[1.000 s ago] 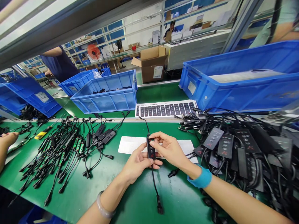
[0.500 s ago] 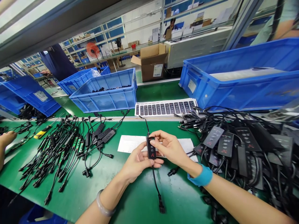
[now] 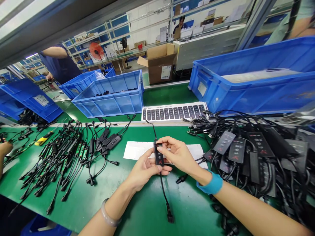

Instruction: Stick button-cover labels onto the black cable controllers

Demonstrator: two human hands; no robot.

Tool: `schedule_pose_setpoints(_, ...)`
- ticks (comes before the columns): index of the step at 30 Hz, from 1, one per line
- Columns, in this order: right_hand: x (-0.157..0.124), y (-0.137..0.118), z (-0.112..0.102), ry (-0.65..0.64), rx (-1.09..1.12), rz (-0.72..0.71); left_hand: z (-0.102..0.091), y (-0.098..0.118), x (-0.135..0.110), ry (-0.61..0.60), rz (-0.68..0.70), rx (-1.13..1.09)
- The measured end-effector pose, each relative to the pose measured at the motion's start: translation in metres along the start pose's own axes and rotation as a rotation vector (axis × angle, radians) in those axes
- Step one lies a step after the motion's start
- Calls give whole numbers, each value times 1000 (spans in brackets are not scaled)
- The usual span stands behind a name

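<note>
Both my hands hold one small black inline controller above the green bench. My left hand cradles it from below and the left, fingers curled round its body. My right hand pinches its upper end, thumb on the button face. A thin black cable runs from the controller up to a small plug and down to a connector near the bench's front edge. A white backing sheet lies flat under my hands.
A sheet of black button stickers lies behind. Finished controllers are heaped at right; bare cable assemblies spread at left. Blue bins line the back. Another person's hand is at the left edge; a yellow-handled tool lies nearby.
My hands and the controller have hardly moved. The other person's hand at the left edge has drawn back toward the edge.
</note>
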State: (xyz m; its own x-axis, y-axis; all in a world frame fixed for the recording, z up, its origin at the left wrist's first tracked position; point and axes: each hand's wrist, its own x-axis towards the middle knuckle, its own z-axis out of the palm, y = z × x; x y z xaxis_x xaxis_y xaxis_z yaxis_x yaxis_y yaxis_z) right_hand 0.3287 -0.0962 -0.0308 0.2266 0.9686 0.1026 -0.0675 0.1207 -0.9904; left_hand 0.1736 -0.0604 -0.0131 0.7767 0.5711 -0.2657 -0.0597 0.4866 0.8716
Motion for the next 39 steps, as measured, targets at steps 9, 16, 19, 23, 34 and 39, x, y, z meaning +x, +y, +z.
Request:
schedule_pose_setpoints(9,-1,-2,1,28,-44,-20,0,-5,2,24,11,5)
schedule_pose_setpoints(16,0,1,2,50,-140,-46,0,-6,2,29,9,10)
schedule_pose_setpoints(19,1,2,2,56,-198,-57,1,-7,2,24,8,21)
schedule_pose_setpoints(23,2,3,0,84,-248,-64,2,-7,2,33,19,53)
schedule_pose_setpoints(34,1,0,1,-201,-196,36,-2,-7,5,10,25,144)
schedule_pose_setpoints(39,6,4,-1,-72,-231,-16,-2,-12,7,5,-6,143)
